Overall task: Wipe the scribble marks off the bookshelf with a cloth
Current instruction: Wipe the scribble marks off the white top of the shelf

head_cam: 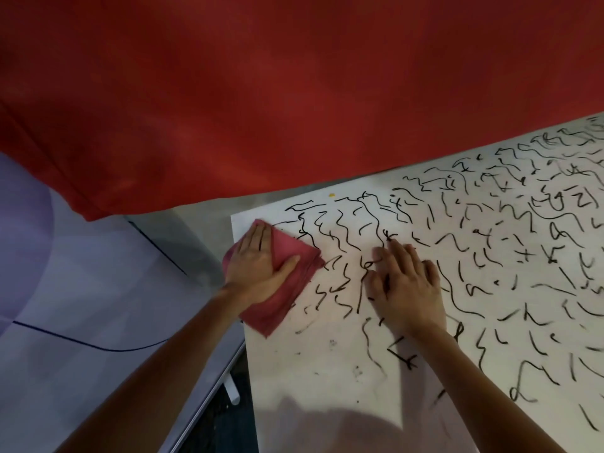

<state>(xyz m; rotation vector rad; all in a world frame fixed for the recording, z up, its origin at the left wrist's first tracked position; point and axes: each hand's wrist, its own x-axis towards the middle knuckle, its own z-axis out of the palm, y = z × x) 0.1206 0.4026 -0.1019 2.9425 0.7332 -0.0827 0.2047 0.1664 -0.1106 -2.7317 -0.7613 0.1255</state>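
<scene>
At the left corner of the white bookshelf (pixel 327 371), pressing the folded pink cloth (pixel 294 256) under the flat, unbent left hand (pixel 258 269), to rub with even force. Resting the right hand (pixel 405 282) spread open on the scribble marks (pixel 343 230) beside it, probably for bracing against the push.

Red curtain (pixel 261 93), pale lilac floor (pixel 81 273)

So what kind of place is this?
Probably an indoor staged workspace: a white bookshelf panel covered in black scribbles, a red fabric drape behind it, pale floor.
</scene>
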